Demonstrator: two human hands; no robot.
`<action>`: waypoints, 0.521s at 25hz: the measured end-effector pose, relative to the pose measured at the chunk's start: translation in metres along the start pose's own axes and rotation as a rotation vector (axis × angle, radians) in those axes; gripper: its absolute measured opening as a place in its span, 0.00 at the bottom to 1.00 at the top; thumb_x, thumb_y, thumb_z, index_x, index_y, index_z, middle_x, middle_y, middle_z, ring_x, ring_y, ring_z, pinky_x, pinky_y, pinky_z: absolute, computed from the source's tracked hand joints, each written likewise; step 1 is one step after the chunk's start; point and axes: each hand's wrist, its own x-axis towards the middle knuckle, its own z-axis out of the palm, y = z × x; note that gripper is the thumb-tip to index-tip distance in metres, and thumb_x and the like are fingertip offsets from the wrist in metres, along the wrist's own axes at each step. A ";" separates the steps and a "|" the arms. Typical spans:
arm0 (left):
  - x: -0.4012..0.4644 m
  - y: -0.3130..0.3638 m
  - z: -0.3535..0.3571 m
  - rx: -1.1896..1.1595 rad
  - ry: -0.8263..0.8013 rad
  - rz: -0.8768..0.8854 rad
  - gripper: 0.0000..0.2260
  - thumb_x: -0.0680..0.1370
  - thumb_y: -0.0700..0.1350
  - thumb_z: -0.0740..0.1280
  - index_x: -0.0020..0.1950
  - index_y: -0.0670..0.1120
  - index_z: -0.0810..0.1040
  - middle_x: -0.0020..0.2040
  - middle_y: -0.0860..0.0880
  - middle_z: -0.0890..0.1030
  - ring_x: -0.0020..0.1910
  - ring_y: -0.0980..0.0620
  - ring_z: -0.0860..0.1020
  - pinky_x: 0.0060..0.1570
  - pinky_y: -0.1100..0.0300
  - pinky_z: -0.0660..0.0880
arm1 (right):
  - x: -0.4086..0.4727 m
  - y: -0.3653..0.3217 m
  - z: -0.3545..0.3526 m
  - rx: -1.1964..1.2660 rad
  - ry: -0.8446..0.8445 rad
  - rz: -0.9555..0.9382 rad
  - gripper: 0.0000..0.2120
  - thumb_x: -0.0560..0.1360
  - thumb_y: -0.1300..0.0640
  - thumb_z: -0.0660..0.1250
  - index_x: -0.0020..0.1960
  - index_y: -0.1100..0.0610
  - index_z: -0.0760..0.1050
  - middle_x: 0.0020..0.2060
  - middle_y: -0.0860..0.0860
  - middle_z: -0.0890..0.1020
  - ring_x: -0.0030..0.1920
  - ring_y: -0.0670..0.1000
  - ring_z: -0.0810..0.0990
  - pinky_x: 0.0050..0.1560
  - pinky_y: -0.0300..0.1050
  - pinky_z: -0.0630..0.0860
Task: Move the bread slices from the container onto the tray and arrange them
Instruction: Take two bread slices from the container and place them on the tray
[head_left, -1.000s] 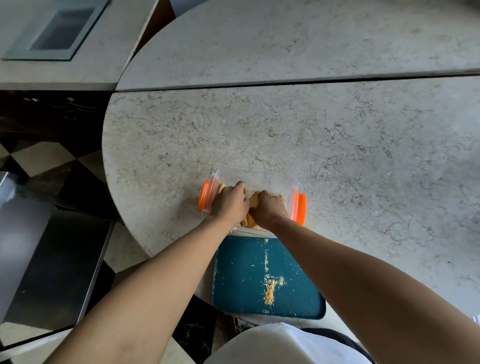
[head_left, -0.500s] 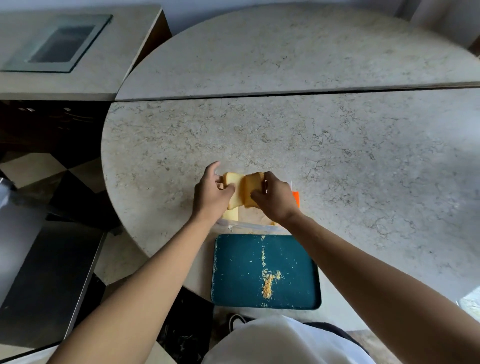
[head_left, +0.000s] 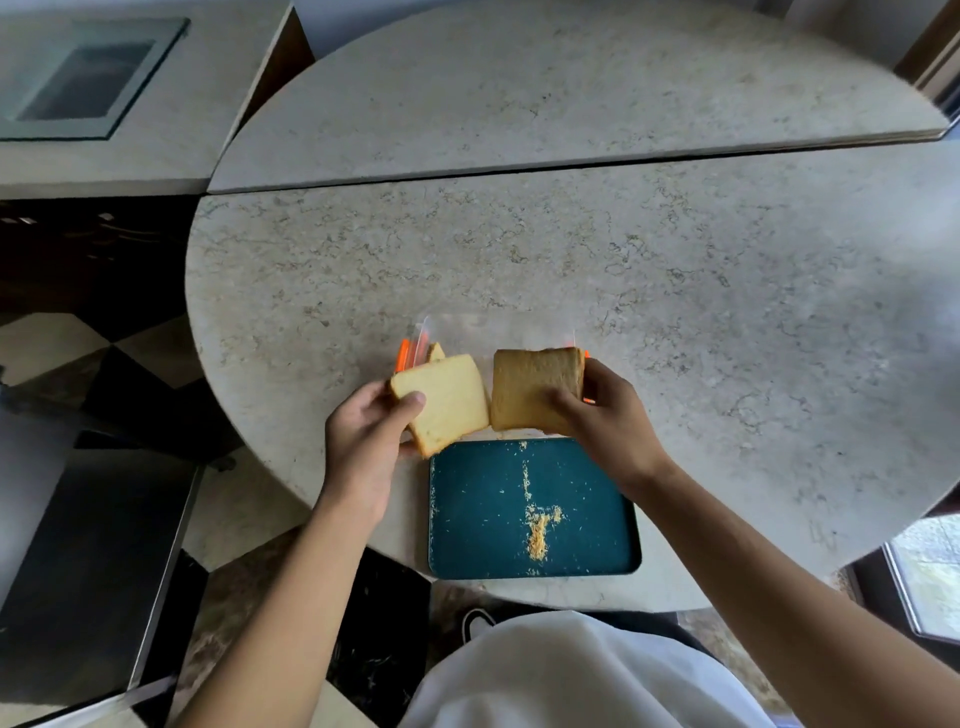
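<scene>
My left hand (head_left: 366, 434) grips a pale yellow bread slice (head_left: 447, 397) by its lower left corner, tilted, just above the far left corner of the tray. A browner crust-faced slice (head_left: 530, 387) is held in my right hand (head_left: 605, 415) by its right edge. Both slices hang side by side, nearly touching, in front of the clear container (head_left: 457, 335) with orange clips, which is mostly hidden behind them. Another slice corner (head_left: 436, 352) pokes up inside it. The dark teal tray (head_left: 478, 519) lies below, bare except for yellow crumbs (head_left: 537, 530).
The round stone table (head_left: 675, 312) stretches far and right of the container. Its near edge runs just past the tray, where my white shirt and a shoe show. A checkered floor and a dark metal surface (head_left: 78, 571) lie to the left.
Both hands have lifted out of the container with one slice each, drawn toward me and spread apart, so the slices now show flat faces above the tray's far edge.
</scene>
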 end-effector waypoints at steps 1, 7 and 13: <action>-0.007 -0.006 -0.009 -0.009 -0.029 -0.016 0.14 0.74 0.40 0.73 0.59 0.41 0.80 0.53 0.42 0.86 0.49 0.44 0.84 0.46 0.44 0.79 | -0.007 0.006 -0.002 -0.004 -0.025 0.012 0.08 0.77 0.58 0.68 0.54 0.59 0.78 0.48 0.59 0.84 0.50 0.59 0.83 0.54 0.62 0.80; -0.035 -0.060 -0.044 0.080 -0.081 -0.176 0.20 0.69 0.44 0.77 0.59 0.42 0.81 0.53 0.43 0.86 0.51 0.43 0.85 0.39 0.52 0.81 | -0.047 0.056 -0.012 0.017 -0.128 0.115 0.10 0.78 0.63 0.67 0.57 0.54 0.79 0.50 0.51 0.86 0.51 0.50 0.84 0.53 0.45 0.81; -0.020 -0.105 -0.034 0.171 0.000 -0.321 0.14 0.72 0.40 0.76 0.56 0.42 0.82 0.48 0.45 0.87 0.50 0.44 0.85 0.47 0.45 0.82 | -0.053 0.108 -0.023 -0.084 -0.015 0.330 0.07 0.77 0.63 0.68 0.54 0.60 0.78 0.49 0.60 0.84 0.52 0.61 0.83 0.45 0.46 0.82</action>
